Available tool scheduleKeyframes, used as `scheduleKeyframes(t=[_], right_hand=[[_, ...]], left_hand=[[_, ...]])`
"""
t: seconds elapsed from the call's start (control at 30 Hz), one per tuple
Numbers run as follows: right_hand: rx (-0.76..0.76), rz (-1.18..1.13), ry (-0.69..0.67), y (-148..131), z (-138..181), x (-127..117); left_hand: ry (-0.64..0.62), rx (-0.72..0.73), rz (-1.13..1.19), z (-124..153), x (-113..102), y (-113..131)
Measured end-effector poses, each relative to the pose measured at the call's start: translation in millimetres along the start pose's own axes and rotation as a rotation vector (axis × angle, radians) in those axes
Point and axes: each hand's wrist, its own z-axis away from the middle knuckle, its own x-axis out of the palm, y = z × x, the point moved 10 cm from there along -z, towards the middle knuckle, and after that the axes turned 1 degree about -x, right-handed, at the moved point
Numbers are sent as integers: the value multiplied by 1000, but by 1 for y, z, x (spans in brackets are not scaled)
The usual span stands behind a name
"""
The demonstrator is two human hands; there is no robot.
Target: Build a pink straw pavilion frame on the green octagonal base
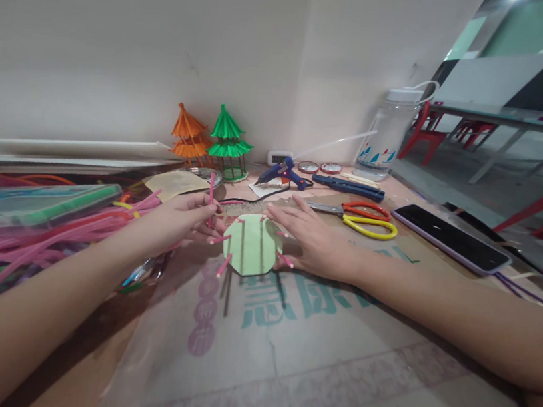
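A pale green octagonal card is low over the work surface in front of me, with short pink pieces around its edge and thin dark sticks across and below it. My right hand is at its right side, long fingers stretched along the far edge and thumb near the right edge, steadying it. On the other side my left hand pinches a short pink stick that points upward. Its lower fingers are close to the card's left edge and partly hidden.
Long pink strips and plastic packets crowd the left. Behind are orange and green pagoda models and a blue glue gun. Scissors, a blue cutter, a phone and a bottle stand or lie to the right.
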Motion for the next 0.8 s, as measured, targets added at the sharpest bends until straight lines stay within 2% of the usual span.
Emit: scheduleKeyframes(t=[0.47, 0.8], right_hand=[[11, 65, 26, 4, 2, -4], [43, 101, -21, 6, 1, -2]], left_hand=[[-54, 50, 1, -1, 6, 5], [-80, 68, 15, -1, 9, 7]])
